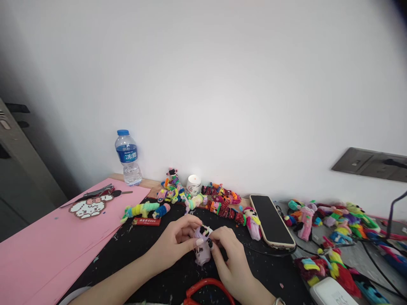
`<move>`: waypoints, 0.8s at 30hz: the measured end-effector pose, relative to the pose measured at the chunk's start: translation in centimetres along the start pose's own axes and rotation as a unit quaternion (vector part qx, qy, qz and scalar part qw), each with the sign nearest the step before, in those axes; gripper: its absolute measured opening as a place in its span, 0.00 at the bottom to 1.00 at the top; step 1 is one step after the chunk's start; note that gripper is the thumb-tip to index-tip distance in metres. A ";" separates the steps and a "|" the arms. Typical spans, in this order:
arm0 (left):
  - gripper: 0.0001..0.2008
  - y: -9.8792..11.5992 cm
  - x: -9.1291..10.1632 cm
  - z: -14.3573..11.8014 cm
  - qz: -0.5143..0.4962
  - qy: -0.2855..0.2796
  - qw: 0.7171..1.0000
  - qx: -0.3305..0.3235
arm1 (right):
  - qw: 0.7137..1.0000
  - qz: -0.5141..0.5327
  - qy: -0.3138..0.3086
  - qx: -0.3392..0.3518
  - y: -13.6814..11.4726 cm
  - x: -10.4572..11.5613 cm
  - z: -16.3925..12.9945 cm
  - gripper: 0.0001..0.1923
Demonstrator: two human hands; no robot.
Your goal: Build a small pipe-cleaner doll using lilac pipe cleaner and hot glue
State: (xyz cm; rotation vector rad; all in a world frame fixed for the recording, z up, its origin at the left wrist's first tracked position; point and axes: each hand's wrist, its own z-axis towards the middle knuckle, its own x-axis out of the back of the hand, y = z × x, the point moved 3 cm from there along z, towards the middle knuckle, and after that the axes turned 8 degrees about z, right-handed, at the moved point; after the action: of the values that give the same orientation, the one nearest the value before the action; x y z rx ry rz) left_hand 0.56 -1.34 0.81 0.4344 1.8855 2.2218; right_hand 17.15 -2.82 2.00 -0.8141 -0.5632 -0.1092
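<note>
Between my two hands is a small lilac pipe-cleaner doll (202,254) with black and white bits near its top. Thumb and fingers of my left hand (182,238) close on its left side. From the right, my right hand (227,253) pinches at its upper part, and a small black piece (210,242) shows at those fingertips. Whether that piece is joined to the doll, I cannot tell. Just below the hands lie the red handles of a tool, probably scissors (208,284), cut off by the bottom edge.
Behind the hands stand several colourful pipe-cleaner figures (225,207) and a white paper cup (193,184). A phone (272,220) and a cable lie to the right, beside a pile of more figures (341,228). Leftward are a red lighter (146,221), pink paper (60,228) and a water bottle (128,159).
</note>
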 end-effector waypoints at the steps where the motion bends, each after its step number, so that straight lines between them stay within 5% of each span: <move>1: 0.13 0.0 0.0 0.0 -0.005 -0.002 1.000 0.000 | 1.000 0.000 -0.002 0.001 0.0 0.0 0.0 0.08; 8: 0.12 0.2 -0.1 0.1 -0.025 -0.007 1.000 0.001 | 1.000 0.012 -0.005 -0.010 -0.2 0.2 0.2 0.06; 16: 0.10 0.8 -0.3 -0.4 0.057 -0.023 0.997 -0.037 | 0.994 0.070 0.015 -0.081 0.8 0.1 0.0 0.08; 24: 0.11 1.0 -0.4 -0.9 0.134 -0.015 0.988 -0.078 | 0.994 0.086 -0.001 -0.074 0.4 0.2 0.1 0.07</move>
State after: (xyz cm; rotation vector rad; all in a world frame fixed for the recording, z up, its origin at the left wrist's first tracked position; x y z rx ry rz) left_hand 0.64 -2.44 1.61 0.7268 1.7077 2.4924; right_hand 17.40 -2.42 1.90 -1.0034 -0.4875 0.0087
